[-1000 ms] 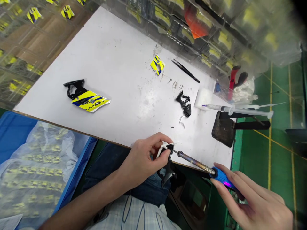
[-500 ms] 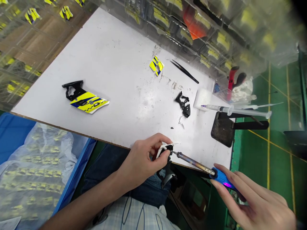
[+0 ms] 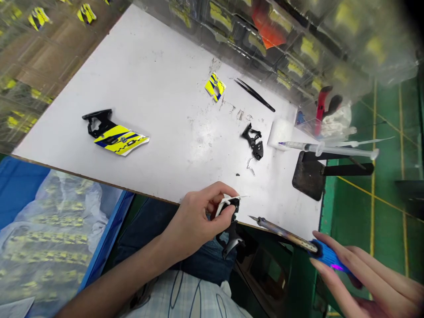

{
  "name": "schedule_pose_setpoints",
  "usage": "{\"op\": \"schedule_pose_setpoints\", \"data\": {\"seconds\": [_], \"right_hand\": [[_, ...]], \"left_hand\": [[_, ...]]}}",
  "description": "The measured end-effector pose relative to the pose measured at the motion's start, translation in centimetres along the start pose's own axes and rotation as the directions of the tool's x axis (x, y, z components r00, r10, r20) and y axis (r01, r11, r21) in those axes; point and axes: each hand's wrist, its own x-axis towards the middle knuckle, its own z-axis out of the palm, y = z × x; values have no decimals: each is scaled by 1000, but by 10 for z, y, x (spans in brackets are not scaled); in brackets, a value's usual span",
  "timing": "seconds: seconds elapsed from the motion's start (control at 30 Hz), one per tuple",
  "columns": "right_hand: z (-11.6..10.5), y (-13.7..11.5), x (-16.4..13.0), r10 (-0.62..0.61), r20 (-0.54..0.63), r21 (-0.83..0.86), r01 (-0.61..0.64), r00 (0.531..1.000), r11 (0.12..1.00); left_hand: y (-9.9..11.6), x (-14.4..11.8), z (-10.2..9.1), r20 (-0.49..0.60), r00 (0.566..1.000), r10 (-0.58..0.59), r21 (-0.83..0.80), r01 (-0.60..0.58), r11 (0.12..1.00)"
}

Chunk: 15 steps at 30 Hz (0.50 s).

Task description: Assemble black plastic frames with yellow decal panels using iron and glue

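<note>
- Left hand: closed on a small black-and-white plastic part, held over the near edge of the white table.
- Right hand: wrapped around the blue handle of a soldering iron; tip close beside the part, not touching.
- On the table: yellow-and-black panel, black bracket, tweezers, syringe.

You have two hands in view, the left hand and the right hand. On the table you can count two yellow printed pieces, one loose black bracket, one pair of tweezers, one syringe, and one soldering iron. Behind the blurred clear plastic, perhaps one red-handled tool.
</note>
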Motion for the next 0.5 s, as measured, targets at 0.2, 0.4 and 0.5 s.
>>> {"op": "schedule_pose_setpoints", "data": {"seconds": [0.2,0.4,0.5], "right_hand": [[0,-6,8,-95,13,-44,96,995,994],[-1,-5,11,-153,41,-52,155,987,987],[1,-4,11,-162,43,-33,163,986,986]], "left_hand": [[-2,1,-1,11,1000,-1,8,1,1000],[-2,1,-1,4,1000,25,3,-25,1000],[-2,1,-1,6,999,43,4,-43,999]]}}
